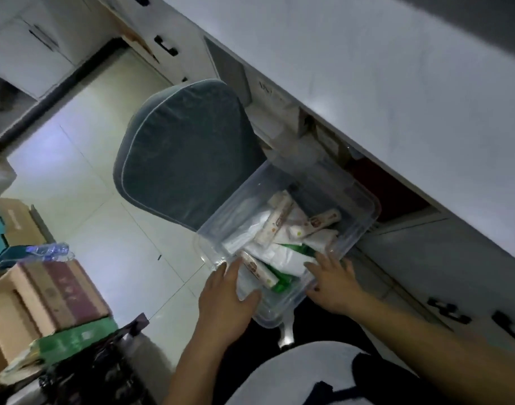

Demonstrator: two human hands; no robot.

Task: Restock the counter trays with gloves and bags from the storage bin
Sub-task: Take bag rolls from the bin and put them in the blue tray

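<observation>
The clear plastic storage bin [288,229] sits on a chair with a dark grey-green cushioned back [186,153], tucked against the edge of the long pale grey worktop [381,83] that runs diagonally across the upper right. Inside the bin lie white plastic packs [279,254], several slim paper-wrapped rolls with brown print [275,222] and a few green packs [282,283], all loosely jumbled together. Your left hand [225,299] rests on the bin's near left rim, fingers straight along the wall and thumb hooked over the edge into the bin, so that grip reads as flat and relaxed rather than clamped. Your right hand [333,283] reaches over the near right rim with its fingers spread and laid down onto the white packs; its grip is apart and holds nothing that you can see. Below the worktop, white cabinet doors with black handles [449,311] show at the right. To the left, on the glossy pale tiled floor [104,200], stands a stack of cardboard boxes [31,302], one with a maroon side and a green box beneath, and a crumpled clear plastic bottle [50,251] lies on top of them. The scene is dim and slightly blurred, so the print on the rolls cannot be read.
</observation>
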